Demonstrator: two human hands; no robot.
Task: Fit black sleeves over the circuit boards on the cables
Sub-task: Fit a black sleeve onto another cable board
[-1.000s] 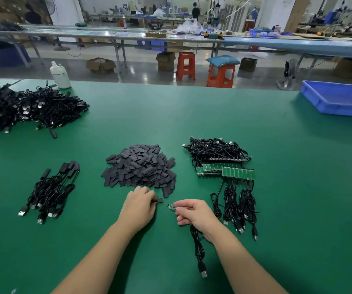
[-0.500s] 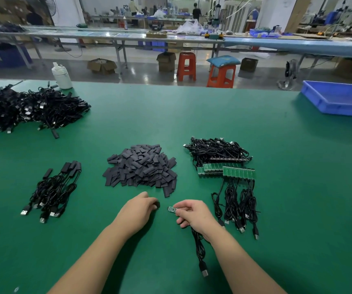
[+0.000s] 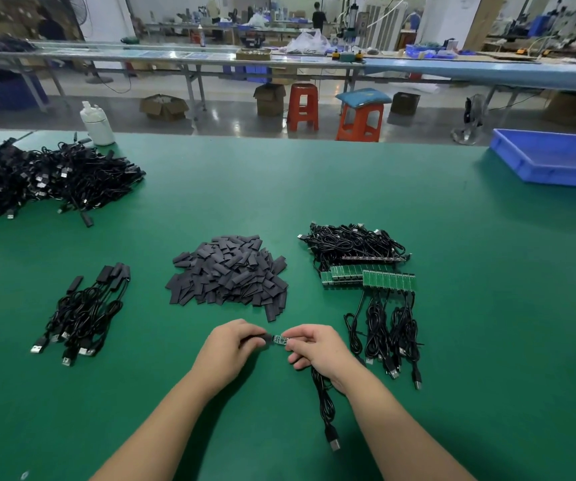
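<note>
Left hand (image 3: 231, 348): fingers curled, pinching a black sleeve (image 3: 262, 338) at its fingertips, just above the green table (image 3: 453, 307).
Right hand (image 3: 318, 348): thumb and forefinger pinch a small green circuit board (image 3: 279, 340); the board's free end points at the left hand.
Sleeve and board: end to end between the two hands, touching or nearly so; whether the sleeve's mouth is over the board cannot be told.
Cable (image 3: 326, 407): runs from under the right hand back along the right forearm, ending in a USB plug (image 3: 334, 444).
Sleeve pile (image 3: 227, 272): just beyond both hands.
Bare boards with cables (image 3: 377, 289): beyond and to the right of the right hand.
Sleeved cables (image 3: 81, 314): small bundle well left of the left hand.
Large cable heap (image 3: 36, 178): far beyond it on the left.
Blue tray (image 3: 554, 157): far right, well beyond the right hand.
</note>
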